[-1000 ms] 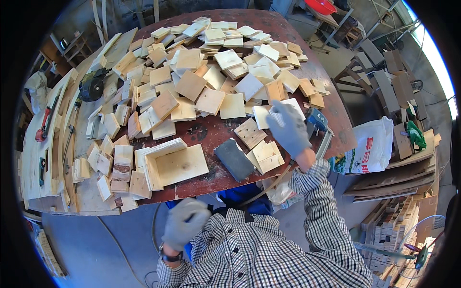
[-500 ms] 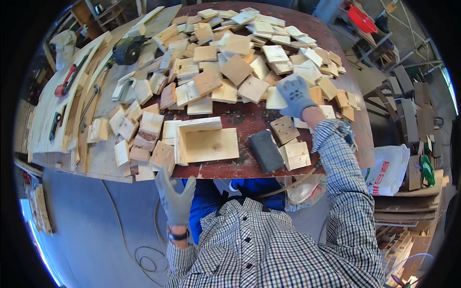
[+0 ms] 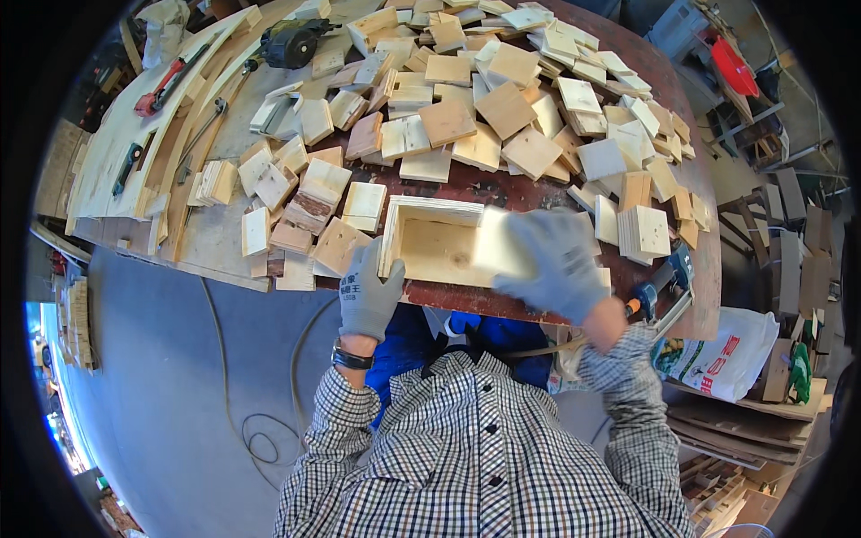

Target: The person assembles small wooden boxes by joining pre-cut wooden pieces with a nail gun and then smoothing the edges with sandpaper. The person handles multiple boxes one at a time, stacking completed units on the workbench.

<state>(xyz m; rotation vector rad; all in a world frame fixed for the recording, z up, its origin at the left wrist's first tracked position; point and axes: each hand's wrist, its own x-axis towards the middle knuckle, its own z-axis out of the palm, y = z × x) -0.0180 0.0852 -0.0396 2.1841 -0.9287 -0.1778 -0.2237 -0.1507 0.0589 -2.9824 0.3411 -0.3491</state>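
Near the table's front edge stands a partly built wooden box (image 3: pixel 439 247), with a base, a back wall and a left wall showing. My left hand (image 3: pixel 368 291), in a grey glove, is closed on the box's left wall, the thumb on its inner side. Over the right end of the box is my right hand (image 3: pixel 558 269), gloved too and smeared by motion. It holds a pale square wooden board (image 3: pixel 502 240), also blurred. That hand and board hide the box's right end and part of the table beside it.
Many loose wooden pieces (image 3: pixel 507 109) lie heaped across the dark red table (image 3: pixel 619 31). A blue tool (image 3: pixel 668 273) sits at the right edge. On the left are long planks (image 3: pixel 112 193), a red-handled tool (image 3: pixel 160 94) and a black power tool (image 3: pixel 291 43).
My right hand has come back from the heap toward the box, bringing a wooden board. My left hand has moved up and taken hold of the box's left wall. The view has shifted.
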